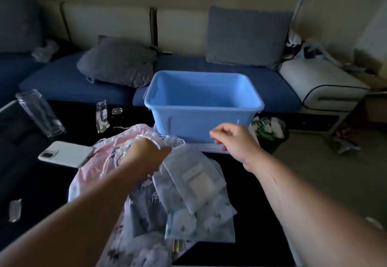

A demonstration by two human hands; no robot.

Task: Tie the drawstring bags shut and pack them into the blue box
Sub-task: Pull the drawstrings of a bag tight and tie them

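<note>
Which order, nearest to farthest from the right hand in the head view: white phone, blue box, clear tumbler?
1. blue box, directly behind the right hand.
2. white phone, left, beside the pink bag.
3. clear tumbler, far left.

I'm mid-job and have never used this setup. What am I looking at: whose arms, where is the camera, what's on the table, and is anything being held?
There is no machine. These are a person's two bare arms, filmed by one camera worn on their head, looking forward and down. On the dark table lies a pile of drawstring bags. The blue box is behind it, with nothing visible inside. A phone and a clear tumbler are to the left, and a sofa is behind. The left hand is down on the bags' gathered tops. Its fingers are hidden, so I cannot tell whether it grips one. The right hand hangs before the box, loosely curled, holding nothing.
</note>
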